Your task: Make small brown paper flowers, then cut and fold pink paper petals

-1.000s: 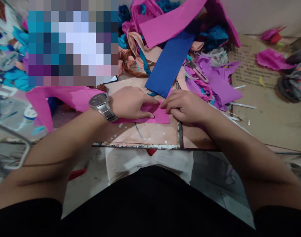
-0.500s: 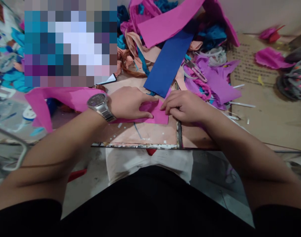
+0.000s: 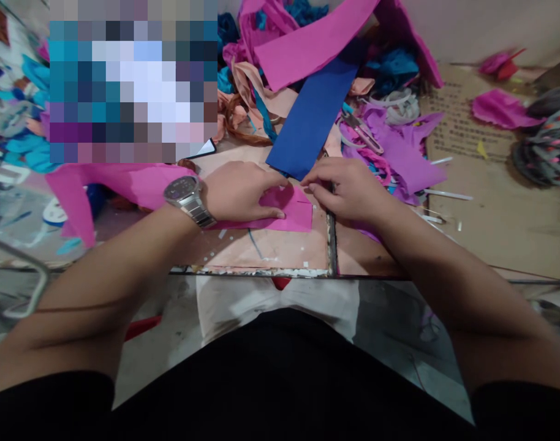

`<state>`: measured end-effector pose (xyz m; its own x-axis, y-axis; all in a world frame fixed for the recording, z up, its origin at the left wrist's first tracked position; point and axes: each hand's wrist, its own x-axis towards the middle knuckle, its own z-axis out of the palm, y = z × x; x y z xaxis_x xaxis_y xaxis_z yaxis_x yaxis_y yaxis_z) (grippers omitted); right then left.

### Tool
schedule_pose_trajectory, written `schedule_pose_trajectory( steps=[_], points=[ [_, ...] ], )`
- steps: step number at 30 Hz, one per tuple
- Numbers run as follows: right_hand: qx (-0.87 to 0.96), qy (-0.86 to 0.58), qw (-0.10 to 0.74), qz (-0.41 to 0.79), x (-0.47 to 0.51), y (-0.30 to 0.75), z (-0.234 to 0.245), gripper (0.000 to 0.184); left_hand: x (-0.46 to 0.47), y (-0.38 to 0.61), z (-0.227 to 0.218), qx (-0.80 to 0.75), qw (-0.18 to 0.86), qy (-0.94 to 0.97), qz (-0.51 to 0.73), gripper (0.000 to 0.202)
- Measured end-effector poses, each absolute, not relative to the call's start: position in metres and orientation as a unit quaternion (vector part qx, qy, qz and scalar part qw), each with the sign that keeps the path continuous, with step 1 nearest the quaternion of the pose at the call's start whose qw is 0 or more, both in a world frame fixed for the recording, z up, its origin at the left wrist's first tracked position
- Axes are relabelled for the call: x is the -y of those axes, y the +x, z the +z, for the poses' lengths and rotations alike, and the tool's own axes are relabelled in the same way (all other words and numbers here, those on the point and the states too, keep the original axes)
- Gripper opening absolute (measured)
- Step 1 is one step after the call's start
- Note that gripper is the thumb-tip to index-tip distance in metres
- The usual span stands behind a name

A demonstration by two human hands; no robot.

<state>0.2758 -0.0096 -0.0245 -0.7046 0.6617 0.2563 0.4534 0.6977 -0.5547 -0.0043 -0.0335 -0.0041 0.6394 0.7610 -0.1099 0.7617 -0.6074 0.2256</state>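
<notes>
A pink sheet point(image 3: 298, 215), crepe paper by its look, lies near the table's front edge. My left hand point(image 3: 243, 191), wearing a metal watch point(image 3: 188, 196) at the wrist, rests on the sheet with thumb and fingers spread. Just off the sheet's upper right corner is my right hand point(image 3: 347, 190), thumb and forefinger drawn together. Whatever is between those fingertips is too small to make out. A short line, a slit or crease, shows in the sheet near that corner. Behind both hands lies a blue strip point(image 3: 307, 122).
Pink strips point(image 3: 317, 46) and crumpled purple paper point(image 3: 411, 141) are heaped at the back. Pliers or snips point(image 3: 363, 131) lie among the scraps. Cardboard point(image 3: 505, 202) covers the right side. More pink paper point(image 3: 124, 184) lies left, below a blurred-out area.
My right hand has lifted off the pink sheet's right part and shifted slightly up and to the right, uncovering the short line in it. My left hand has stayed in place.
</notes>
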Motion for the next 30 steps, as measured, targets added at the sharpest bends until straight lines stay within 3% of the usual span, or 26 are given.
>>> schedule_pose_trajectory(
  steps=[8, 14, 25, 30],
  points=[
    [0.907, -0.31, 0.194, 0.21, 0.004, 0.275, -0.039, 0.018, 0.035, -0.002, -0.004, -0.444, 0.132, 0.886, 0.01, 0.061],
    [0.909, -0.309, 0.188, 0.208, 0.006, 0.273, -0.042, 0.022, 0.036, 0.004, -0.015, -0.451, 0.136, 0.88, 0.053, 0.043],
    [0.904, -0.304, 0.206, 0.217, 0.012, 0.266, -0.042, 0.011, 0.036, 0.011, -0.019, -0.456, 0.145, 0.874, 0.089, 0.031],
    [0.9, -0.315, 0.215, 0.211, 0.013, 0.265, -0.041, 0.016, 0.034, 0.009, -0.019, -0.467, 0.144, 0.862, 0.132, 0.031]
  ],
)
